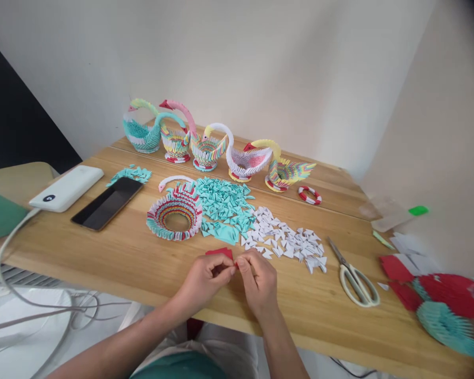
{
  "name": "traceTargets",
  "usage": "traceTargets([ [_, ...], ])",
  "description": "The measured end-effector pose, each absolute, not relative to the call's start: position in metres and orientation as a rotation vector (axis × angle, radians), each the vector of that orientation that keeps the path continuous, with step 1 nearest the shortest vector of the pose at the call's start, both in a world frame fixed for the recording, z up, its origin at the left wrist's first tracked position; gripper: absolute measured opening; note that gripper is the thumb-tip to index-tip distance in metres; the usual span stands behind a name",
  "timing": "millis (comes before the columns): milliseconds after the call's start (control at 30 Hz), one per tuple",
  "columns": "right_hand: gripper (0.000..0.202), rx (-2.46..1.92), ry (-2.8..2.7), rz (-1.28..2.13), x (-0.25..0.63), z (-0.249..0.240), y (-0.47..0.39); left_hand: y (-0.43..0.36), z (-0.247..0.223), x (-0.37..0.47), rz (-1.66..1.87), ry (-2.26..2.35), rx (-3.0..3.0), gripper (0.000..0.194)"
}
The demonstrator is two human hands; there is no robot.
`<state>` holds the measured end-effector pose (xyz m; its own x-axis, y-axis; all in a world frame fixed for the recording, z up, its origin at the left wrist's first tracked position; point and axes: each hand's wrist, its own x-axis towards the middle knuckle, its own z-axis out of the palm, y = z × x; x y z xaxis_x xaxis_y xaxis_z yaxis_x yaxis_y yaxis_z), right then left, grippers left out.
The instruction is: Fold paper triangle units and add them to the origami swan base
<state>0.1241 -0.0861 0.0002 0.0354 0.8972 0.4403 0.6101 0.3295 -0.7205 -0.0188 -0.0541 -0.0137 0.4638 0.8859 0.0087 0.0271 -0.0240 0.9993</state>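
My left hand (209, 275) and my right hand (258, 276) meet over the front of the wooden table, fingertips pinched together on a small red paper piece (236, 265) that they mostly hide. Just behind my left hand lie red paper sheets (222, 252). Beyond them are a heap of turquoise folded paper pieces (223, 200) and a spread of white folded pieces (286, 237). A round bowl of folded paper (176, 213) in red, white and turquoise stands left of the heap, with a white curved neck (176, 180) behind it.
Several paper swans (245, 160) line the table's back. Left are a phone (107, 203), a white power bank (66, 188) with a cable, and turquoise pieces (130, 174). Right are scissors (355, 279), a red-white ring (309, 195), red paper (450, 292) and a turquoise spiky piece (446, 323).
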Motion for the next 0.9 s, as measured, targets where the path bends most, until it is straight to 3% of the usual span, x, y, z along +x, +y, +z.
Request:
traceTargets([
  [900,0.030,-1.424,-1.695,0.243,0.1226,-0.0034,-0.0869,-0.0560,-0.0173,-0.0208,0.858,0.832,1.534,0.022],
])
